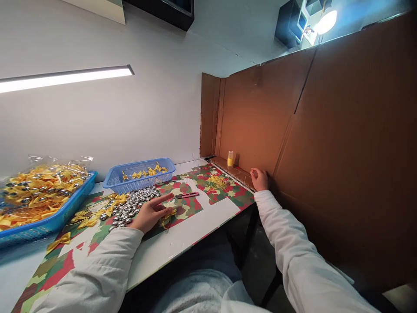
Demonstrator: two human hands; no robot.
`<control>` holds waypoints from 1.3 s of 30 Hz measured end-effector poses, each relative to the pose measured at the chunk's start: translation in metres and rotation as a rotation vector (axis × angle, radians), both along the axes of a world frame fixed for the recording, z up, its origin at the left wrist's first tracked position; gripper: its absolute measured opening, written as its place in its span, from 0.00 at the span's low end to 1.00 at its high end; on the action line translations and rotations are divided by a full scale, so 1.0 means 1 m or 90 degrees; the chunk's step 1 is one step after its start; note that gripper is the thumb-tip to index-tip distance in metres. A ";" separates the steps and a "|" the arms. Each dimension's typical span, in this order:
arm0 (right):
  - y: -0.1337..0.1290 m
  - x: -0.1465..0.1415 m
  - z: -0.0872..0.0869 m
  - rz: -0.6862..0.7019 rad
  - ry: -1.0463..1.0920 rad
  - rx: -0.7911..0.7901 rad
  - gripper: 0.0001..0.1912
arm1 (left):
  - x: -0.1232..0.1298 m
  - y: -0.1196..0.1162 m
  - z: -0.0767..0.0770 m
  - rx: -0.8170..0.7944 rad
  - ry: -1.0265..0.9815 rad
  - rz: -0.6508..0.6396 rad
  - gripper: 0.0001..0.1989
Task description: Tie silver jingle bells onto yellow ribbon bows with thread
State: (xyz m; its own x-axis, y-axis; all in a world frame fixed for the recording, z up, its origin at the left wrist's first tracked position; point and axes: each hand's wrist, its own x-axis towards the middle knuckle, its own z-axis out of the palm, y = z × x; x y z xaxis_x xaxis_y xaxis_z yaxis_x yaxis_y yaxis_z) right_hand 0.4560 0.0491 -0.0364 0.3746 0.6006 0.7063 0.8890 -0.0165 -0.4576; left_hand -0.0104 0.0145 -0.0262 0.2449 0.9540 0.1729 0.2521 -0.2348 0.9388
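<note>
My left hand (pixel 152 214) is over the table, palm down, with index finger and thumb stretched out and apart. Just under the thumb tip lies a small yellow bow (pixel 172 214) with a thin cord loop; whether the thumb presses on it is hard to see. Close to the fingers are pink-handled snips (pixel 189 195) and a heap of shiny silver bells (pixel 135 204). My right hand (pixel 259 179) is raised off the table's right end by the cardboard, its fingertips pinched together. Anything between those fingertips is too small to make out.
Yellow bows fill a blue basket (pixel 78 195) at left; a shallower blue basket (pixel 140 187) holds several more. Loose bows (pixel 86 219) lie near the bells. Yellow cords (pixel 217 182) are heaped at the right. A small yellow bottle (pixel 230 159) stands by the tall cardboard wall (pixel 260 126).
</note>
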 end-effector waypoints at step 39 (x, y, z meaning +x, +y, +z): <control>0.001 -0.287 0.016 0.810 -0.021 -0.064 0.06 | -0.005 0.014 -0.020 0.073 0.048 -0.014 0.13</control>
State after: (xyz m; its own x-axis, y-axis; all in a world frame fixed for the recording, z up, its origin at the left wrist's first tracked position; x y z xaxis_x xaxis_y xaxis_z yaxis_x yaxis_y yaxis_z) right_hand 0.1688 0.0503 -0.0200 -0.5181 0.5724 0.6356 0.3140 0.8185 -0.4812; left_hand -0.0150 0.0285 -0.0457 0.2812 0.9235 0.2610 0.3142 -0.3456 0.8842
